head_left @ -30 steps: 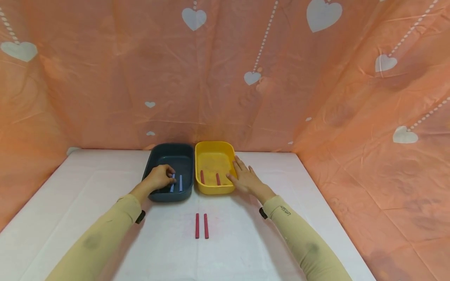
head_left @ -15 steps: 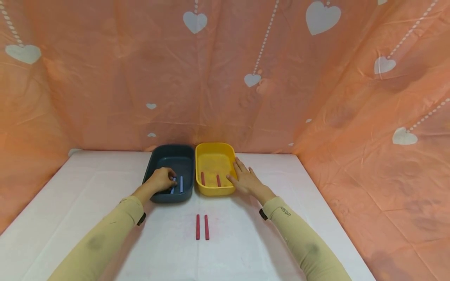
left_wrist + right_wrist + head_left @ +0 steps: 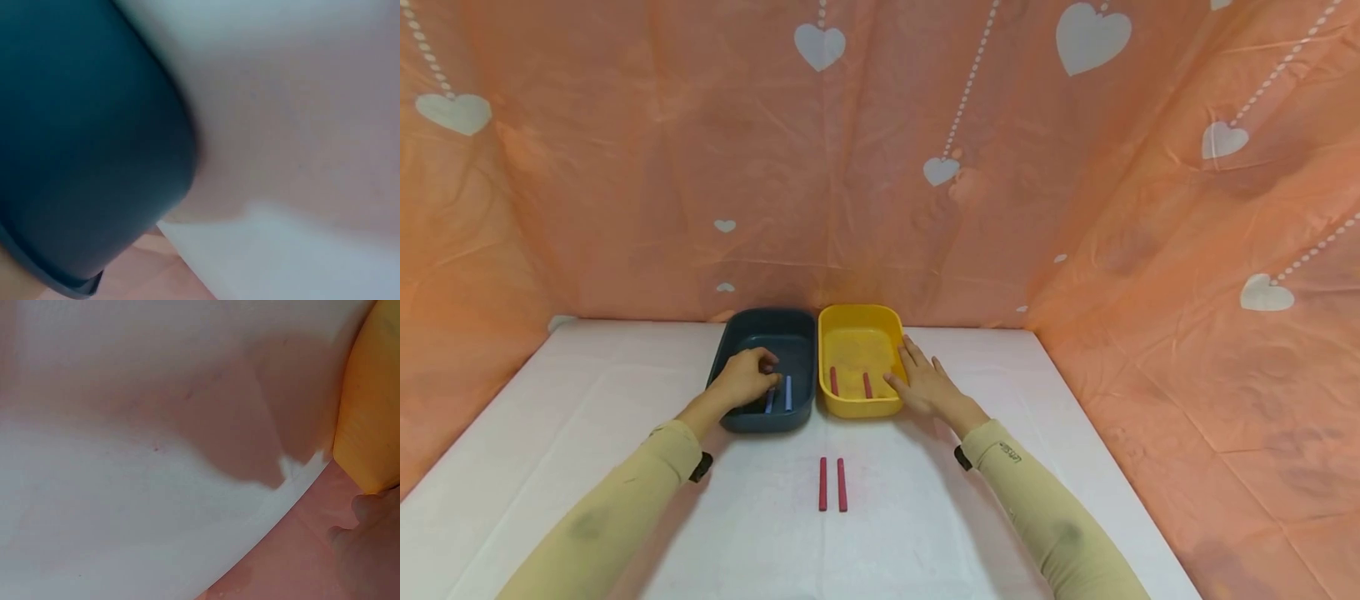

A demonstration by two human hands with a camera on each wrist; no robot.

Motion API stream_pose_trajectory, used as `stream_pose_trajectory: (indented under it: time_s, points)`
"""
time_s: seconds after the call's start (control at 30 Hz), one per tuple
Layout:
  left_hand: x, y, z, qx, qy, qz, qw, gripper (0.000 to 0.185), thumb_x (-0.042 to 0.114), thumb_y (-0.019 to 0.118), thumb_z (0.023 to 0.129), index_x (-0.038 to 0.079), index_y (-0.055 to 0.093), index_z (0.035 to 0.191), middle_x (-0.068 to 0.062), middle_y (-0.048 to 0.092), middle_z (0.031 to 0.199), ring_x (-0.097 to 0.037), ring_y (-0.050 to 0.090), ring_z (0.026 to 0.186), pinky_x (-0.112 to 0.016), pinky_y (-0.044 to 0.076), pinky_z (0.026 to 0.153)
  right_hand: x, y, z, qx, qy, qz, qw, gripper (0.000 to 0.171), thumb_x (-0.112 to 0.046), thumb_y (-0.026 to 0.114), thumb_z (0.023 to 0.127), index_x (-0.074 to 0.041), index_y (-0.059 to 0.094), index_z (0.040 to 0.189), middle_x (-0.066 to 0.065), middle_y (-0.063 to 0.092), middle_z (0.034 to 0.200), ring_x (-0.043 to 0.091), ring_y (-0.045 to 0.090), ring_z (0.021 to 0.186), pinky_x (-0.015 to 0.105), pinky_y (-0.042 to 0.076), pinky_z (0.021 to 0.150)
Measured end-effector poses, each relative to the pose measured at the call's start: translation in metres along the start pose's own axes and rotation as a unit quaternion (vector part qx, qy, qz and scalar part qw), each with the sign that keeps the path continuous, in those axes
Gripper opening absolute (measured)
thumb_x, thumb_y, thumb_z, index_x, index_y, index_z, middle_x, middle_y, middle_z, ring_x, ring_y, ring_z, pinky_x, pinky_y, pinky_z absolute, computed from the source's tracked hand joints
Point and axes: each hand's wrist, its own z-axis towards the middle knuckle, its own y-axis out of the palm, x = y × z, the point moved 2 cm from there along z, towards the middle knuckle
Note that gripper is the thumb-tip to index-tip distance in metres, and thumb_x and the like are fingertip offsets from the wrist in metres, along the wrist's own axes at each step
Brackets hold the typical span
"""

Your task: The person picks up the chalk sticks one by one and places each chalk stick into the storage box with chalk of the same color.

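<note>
My left hand [image 3: 747, 377] is over the dark blue tray [image 3: 762, 423], its thumb and index finger bent with a gap between them. Under the thumb, one blue chalk stick [image 3: 769, 403] lies on the tray's floor, its upper end hidden. Beside it is a second blue chalk stick [image 3: 788, 393]. My right hand [image 3: 927, 385] rests against the right side of the yellow tray [image 3: 859, 407], fingers spread and straight, thumb over the rim. Inside that tray are two red chalk sticks, one at left [image 3: 833, 381] and one near the thumb [image 3: 867, 385].
Two more red chalk sticks lie side by side on the white tabletop [image 3: 910, 517], one on the left [image 3: 823, 483] and one on the right [image 3: 842, 485]. Behind the touching trays rises an orange cloth [image 3: 880, 225] with white hearts; more of it covers the sides.
The left hand has lifted slightly away from the blue chalk stick, which no longer shows between finger and thumb. My right hand has stayed against the yellow tray.
</note>
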Motion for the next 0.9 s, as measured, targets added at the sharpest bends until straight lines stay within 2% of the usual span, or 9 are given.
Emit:
stream_pose_trajectory:
  time_s: [0.2,0.5,0.73,0.9]
  points:
    - [0.011,-0.002,-0.009,0.019,0.016,-0.042,0.9988,0.038,0.013,0.065,0.100,-0.009,0.059,0.131,-0.025,0.066,0.118,-0.021,0.069,0.083,-0.039,0.057,0.077,0.000,0.000,0.002,0.004,-0.002,0.004,1.000,0.078,-0.052,0.036,0.110,0.000,0.014,0.164,0.012,0.002,0.174,0.030,0.013,0.160,0.057,0.010,0.126]
    - [0.028,0.005,-0.028,0.027,0.033,-0.093,0.9948,0.037,0.010,0.067,0.099,-0.007,0.059,0.131,-0.025,0.063,0.120,-0.030,0.071,0.082,-0.030,0.057,0.063,-0.001,0.002,0.000,0.003,-0.003,0.006,1.000,0.077,-0.050,0.036,0.111,0.000,0.013,0.165,0.013,0.002,0.174,0.031,0.012,0.160,0.058,0.010,0.126]
    - [0.044,0.014,-0.042,0.027,0.046,-0.106,0.9929,0.035,0.010,0.070,0.098,-0.005,0.061,0.129,-0.024,0.060,0.122,-0.021,0.068,0.085,-0.031,0.060,0.072,0.000,0.003,0.000,0.001,-0.004,0.007,1.000,0.077,-0.050,0.036,0.111,0.001,0.014,0.164,0.013,0.003,0.174,0.032,0.013,0.159,0.058,0.010,0.126]
    - [0.053,0.020,-0.052,0.024,0.061,-0.122,0.9903,0.034,0.008,0.071,0.097,-0.004,0.061,0.128,-0.020,0.060,0.120,-0.021,0.067,0.090,-0.030,0.060,0.073,0.000,0.003,0.001,0.003,-0.002,0.011,1.000,0.076,-0.050,0.036,0.111,0.000,0.014,0.165,0.013,0.002,0.174,0.031,0.013,0.160,0.058,0.009,0.126]
